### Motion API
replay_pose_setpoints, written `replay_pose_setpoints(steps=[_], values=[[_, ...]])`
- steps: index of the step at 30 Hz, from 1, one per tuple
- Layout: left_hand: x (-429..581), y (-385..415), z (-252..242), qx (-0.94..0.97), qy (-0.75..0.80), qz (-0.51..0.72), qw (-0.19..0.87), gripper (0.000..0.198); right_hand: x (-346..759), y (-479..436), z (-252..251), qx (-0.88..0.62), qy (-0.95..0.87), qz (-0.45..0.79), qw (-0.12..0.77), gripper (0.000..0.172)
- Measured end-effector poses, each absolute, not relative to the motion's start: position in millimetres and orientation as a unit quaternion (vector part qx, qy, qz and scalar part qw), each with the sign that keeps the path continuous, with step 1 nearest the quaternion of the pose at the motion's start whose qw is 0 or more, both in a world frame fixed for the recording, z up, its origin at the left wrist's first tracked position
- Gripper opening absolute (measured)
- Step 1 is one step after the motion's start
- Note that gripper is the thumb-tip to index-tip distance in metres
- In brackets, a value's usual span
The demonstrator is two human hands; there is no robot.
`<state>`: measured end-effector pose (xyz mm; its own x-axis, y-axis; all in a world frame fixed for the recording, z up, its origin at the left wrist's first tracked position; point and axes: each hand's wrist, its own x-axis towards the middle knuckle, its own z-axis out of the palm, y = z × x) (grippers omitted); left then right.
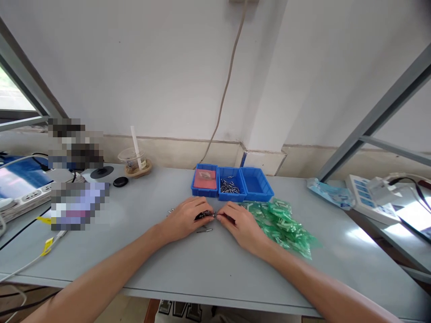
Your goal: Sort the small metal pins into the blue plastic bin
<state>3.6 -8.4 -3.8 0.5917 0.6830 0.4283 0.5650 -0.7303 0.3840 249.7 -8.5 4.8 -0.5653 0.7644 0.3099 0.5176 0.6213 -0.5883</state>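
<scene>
My left hand (pixel 188 217) is curled round several small dark metal pins (pixel 203 215), their ends showing between thumb and fingers. Close beside it, my right hand (pixel 243 226) pinches at the tip of a small metal pin (pixel 214 214) between the two hands; its fingers partly hide what it grips. One loose metal pin (pixel 204 230) lies on the grey table just below the left fingers, and more pin ends stick out behind that hand. Beyond the hands, a blue bin (pixel 232 197) contains many similar pins.
Left of the pin bin is a blue bin (pixel 204 193) with a pink item inside; to its right stands another blue bin (pixel 257 184). Green plastic bags (pixel 286 224) lie by my right forearm. A cup (pixel 129 157), power strips (pixel 370 202) and cables occupy the sides.
</scene>
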Motion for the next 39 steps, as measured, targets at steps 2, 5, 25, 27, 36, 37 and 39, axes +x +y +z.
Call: replay_pose_setpoints(steps=[2, 5, 25, 27, 36, 37, 39], values=[[3, -9, -4, 0.886, 0.352, 0.281, 0.107, 0.017, 250, -9, 7, -0.391, -0.841, 0.236, 0.289, 0.017], [2, -9, -3, 0.886, 0.357, 0.275, 0.108, 0.014, 250, -9, 9, -0.415, -0.816, 0.261, 0.305, 0.017], [2, -14, 6, 0.880, 0.378, 0.276, 0.078, 0.008, 256, -8, 9, -0.485, -0.707, 0.343, 0.382, 0.005], [2, -14, 7, 0.882, 0.380, 0.267, 0.080, 0.009, 256, -9, 11, -0.481, -0.715, 0.335, 0.380, 0.005], [-19, -34, 19, 0.874, 0.446, 0.183, 0.063, 0.074, 261, -6, 8, -0.475, -0.788, 0.230, 0.317, 0.015], [-24, -39, 18, 0.871, 0.456, 0.171, 0.065, 0.080, 262, -6, 7, -0.478, -0.799, 0.201, 0.304, 0.016], [-32, -48, 13, 0.869, 0.466, 0.152, 0.073, 0.090, 262, -5, 4, -0.471, -0.821, 0.157, 0.281, 0.018]])
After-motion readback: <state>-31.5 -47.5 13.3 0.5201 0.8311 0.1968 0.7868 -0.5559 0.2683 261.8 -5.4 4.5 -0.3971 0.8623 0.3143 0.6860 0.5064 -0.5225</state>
